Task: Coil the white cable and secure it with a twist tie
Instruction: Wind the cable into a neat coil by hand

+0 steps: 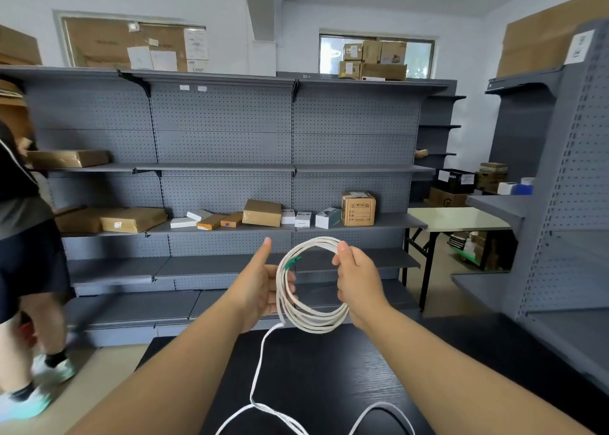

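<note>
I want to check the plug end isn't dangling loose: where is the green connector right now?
In the head view the green connector sits on the upper left of the coil, held up between the left hand and the right hand.

Loose white cable (260, 362) trails across the dark worktop (329, 368) below the hands; its right side lies bare. Grey shelving (224, 157) stands behind, a bystander (23, 236) left.
</note>
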Tool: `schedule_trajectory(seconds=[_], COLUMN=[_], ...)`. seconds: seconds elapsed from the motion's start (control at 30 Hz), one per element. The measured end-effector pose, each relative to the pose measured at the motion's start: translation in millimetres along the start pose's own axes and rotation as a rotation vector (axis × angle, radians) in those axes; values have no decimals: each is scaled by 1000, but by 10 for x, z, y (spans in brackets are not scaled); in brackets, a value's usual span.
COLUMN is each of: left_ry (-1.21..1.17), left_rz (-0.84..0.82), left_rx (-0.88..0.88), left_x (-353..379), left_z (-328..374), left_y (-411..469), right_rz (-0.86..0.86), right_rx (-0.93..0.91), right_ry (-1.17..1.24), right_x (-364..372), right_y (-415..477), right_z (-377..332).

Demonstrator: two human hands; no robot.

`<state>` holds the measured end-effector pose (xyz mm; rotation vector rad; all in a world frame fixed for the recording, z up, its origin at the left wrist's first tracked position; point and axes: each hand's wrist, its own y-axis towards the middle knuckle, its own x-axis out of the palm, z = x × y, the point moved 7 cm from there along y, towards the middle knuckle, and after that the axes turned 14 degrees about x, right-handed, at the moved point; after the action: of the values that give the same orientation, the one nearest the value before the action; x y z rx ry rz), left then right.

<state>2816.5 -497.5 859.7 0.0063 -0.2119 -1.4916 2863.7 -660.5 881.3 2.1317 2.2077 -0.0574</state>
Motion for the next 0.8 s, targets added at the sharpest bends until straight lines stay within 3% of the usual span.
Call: schedule_trajectory(seconds=[0.13,0.37,0.53,0.63,0.8], left_ry=[-30,263,501,636,803], left_rz=[45,390,522,499,422], left_rx=[74,451,610,606,640], left_x=[65,44,-26,-54,51], left_z=[3,282,453,500,592], left_y=[26,76,59,87,128], right_rz=[104,181,10,-137,-188], right_rx=[2,-29,53,114,-36], right_ry=[40,50,202,241,10], right_x=[-1,88,174,201,142], right_y=[8,-72,-77,-46,7], right_z=[60,122,133,72,-131])
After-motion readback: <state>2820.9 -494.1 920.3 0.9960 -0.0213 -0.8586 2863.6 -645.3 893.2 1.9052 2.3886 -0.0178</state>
